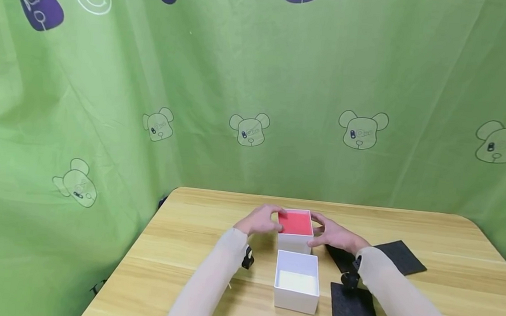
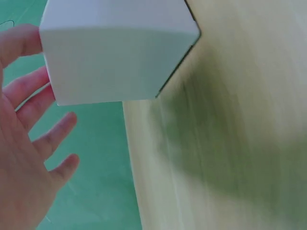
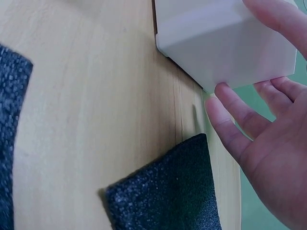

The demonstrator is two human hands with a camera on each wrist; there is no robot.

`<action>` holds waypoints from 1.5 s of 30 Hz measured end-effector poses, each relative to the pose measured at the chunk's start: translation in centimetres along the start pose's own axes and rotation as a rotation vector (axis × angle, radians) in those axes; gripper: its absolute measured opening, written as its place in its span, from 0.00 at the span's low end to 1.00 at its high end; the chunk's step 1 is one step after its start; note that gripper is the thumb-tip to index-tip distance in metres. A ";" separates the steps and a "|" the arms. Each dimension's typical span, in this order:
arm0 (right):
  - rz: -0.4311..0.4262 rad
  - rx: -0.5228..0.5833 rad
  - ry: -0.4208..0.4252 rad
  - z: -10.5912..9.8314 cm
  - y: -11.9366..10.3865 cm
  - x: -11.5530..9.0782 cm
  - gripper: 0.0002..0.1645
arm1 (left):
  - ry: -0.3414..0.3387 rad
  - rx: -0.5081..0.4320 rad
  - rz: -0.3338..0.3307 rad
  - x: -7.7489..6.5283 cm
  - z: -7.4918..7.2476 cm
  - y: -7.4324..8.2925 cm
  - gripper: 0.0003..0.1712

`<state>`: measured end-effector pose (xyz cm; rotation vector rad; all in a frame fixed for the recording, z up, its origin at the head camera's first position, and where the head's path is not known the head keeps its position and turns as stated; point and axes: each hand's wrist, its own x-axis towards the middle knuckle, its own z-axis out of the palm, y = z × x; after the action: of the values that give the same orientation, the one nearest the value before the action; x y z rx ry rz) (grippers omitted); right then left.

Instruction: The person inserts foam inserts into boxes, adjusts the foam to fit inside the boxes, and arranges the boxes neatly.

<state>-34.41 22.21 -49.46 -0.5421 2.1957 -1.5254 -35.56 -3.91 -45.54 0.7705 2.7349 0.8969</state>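
Observation:
A white box with a red surface inside its rim [image 1: 295, 223] stands between the two hands at the middle of the table. My left hand [image 1: 262, 220] is at its left side, with fingertips over the rim; in the left wrist view the other fingers of the left hand [image 2: 29, 139] spread apart beside the box [image 2: 115, 62]. My right hand [image 1: 336, 234] touches its right side, thumb by the near corner. In the right wrist view the thumb of the right hand [image 3: 278, 143] lies across the box wall [image 3: 225, 48]. Some fingertips are hidden behind the rim.
Just nearer stands a second white box [image 1: 296, 302], open at the top, with a pale bottom. Dark felt-like pads lie to the right: a near pad [image 1: 354, 310] and a farther pad [image 1: 402, 256], with another partly under the right arm. A green printed curtain [image 1: 302, 157] hangs behind.

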 end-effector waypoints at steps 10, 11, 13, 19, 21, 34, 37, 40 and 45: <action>-0.003 -0.006 0.005 0.0 0.2 0.1 0.63 | -0.007 0.141 -0.030 0.2 -0.1 1.2 0.29; -0.004 -0.002 0.005 0.0 0.2 0.1 0.63 | -0.007 0.135 -0.041 0.2 0.0 1.3 0.30; -0.004 -0.003 0.002 0.1 0.3 0.1 0.63 | -0.009 0.116 -0.057 0.2 0.1 1.3 0.30; 0.010 -0.025 0.006 0.2 0.4 0.1 0.63 | -0.016 0.074 -0.069 0.1 0.4 1.2 0.30; 0.013 -0.028 0.006 0.2 0.4 0.0 0.63 | -0.017 0.060 -0.072 0.1 0.5 1.2 0.30; 0.012 -0.038 0.020 0.2 0.1 0.0 0.63 | 0.006 -0.088 -0.002 -0.1 0.3 0.7 0.27; 0.015 -0.053 0.025 0.2 0.1 0.0 0.63 | 0.038 -0.132 0.022 -0.6 -0.1 0.3 0.24; 0.012 -0.077 0.037 0.2 0.1 -0.1 0.63 | 0.069 -0.127 0.061 -1.2 -0.6 0.1 0.23; -0.026 -0.145 0.053 0.4 -0.4 -0.4 0.62 | 0.097 -0.115 0.121 -2.7 -1.2 0.0 0.22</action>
<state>-33.84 22.01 -49.15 -0.5829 2.3620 -1.4161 -33.62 -5.94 -44.58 0.9002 2.7136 1.1343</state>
